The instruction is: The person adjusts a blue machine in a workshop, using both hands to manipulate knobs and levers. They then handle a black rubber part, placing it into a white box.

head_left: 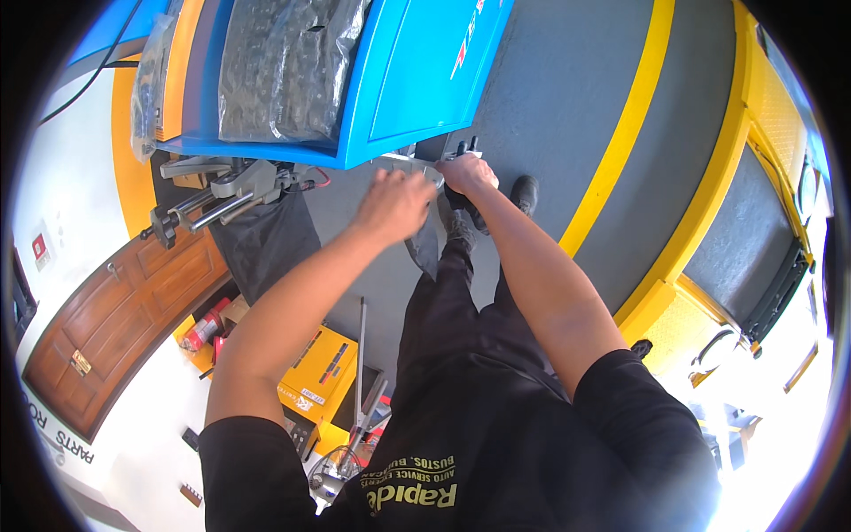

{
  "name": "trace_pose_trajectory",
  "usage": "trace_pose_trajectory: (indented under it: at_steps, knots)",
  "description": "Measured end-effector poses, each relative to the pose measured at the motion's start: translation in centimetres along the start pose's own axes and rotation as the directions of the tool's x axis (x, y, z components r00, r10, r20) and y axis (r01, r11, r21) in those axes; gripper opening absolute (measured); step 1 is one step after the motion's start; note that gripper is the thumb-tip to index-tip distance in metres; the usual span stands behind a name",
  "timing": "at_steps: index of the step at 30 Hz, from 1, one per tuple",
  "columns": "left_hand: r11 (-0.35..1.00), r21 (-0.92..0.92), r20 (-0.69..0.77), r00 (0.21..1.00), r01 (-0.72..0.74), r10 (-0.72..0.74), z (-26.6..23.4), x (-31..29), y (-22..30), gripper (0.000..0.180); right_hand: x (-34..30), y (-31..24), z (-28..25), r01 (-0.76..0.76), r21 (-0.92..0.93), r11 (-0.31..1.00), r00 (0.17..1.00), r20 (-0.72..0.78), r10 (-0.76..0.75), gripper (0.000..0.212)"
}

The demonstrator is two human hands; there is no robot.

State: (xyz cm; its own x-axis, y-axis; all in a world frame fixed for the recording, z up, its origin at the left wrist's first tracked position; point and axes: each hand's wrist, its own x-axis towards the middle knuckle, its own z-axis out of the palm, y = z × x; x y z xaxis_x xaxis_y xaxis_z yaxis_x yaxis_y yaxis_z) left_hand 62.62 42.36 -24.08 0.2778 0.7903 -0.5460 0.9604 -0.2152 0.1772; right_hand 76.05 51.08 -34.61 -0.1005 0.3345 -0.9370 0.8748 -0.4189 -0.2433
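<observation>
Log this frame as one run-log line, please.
left hand: over grey metal part | right hand: gripping black-handled tool | site: blue machine edge | floor: grey, yellow stripe

Looking down, my left hand and right hand meet on a small grey metal part under the blue machine.
</observation>
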Motion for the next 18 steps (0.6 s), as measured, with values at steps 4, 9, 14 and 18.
trace_pose_trajectory:
  at_steps: [4, 9, 14, 18]
  knots:
    - [0.797, -0.073, -0.016, 0.798, 0.6, -0.603, -0.8, 2.0, -2.8, 0.049, -0.1, -0.1, -0.2, 0.003, -0.004, 1.0, 1.0, 0.001, -0.003, 0.066]
    - [0.918, 0.049, 0.198, 0.897, 0.393, -0.395, 0.8, 0.9, -1.4, 0.058, -0.2, 0.2, 0.1, 0.009, -0.007, 1.0, 1.0, 0.003, -0.009, 0.064]
    - [0.947, 0.104, 0.18, 0.931, 0.303, -0.317, 0.5, -0.7, -1.2, 0.066, -0.4, 0.4, 0.3, 0.019, -0.004, 1.0, 1.0, -0.024, -0.019, 0.063]
    - [0.545, -0.384, 0.256, 0.653, 0.745, -0.712, 1.3, 0.4, -1.3, 0.081, -0.3, 0.4, 0.2, 0.024, 0.005, 1.0, 1.0, -0.017, -0.024, 0.063]
